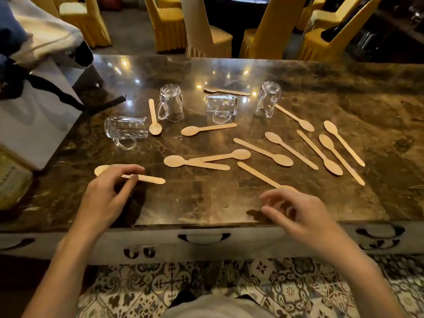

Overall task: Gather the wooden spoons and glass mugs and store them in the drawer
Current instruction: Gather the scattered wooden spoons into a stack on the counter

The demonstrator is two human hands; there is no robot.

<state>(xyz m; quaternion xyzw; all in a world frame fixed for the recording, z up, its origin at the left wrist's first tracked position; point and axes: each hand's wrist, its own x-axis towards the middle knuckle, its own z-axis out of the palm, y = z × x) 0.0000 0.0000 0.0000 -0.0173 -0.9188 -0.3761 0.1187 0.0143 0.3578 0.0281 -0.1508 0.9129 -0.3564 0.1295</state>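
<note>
Dark marble countertop (206,203) was pretty cluttered: a grey tote bag (34,115) with black straps crowded the 9 o'clock side, yellow-covered chairs (167,24) lined up past the 12 o'clock edge. Four glass mugs (171,104) toward 12, all empty, two upside down and two on their sides. Wooden spoons (263,152) scattered mostly toward 3. Left hand (103,198) pinched one spoon (146,179) at 8 o'clock. Right hand (298,214) hovered loosely open, empty. Drawer (204,239) at 6 was shut.
</note>
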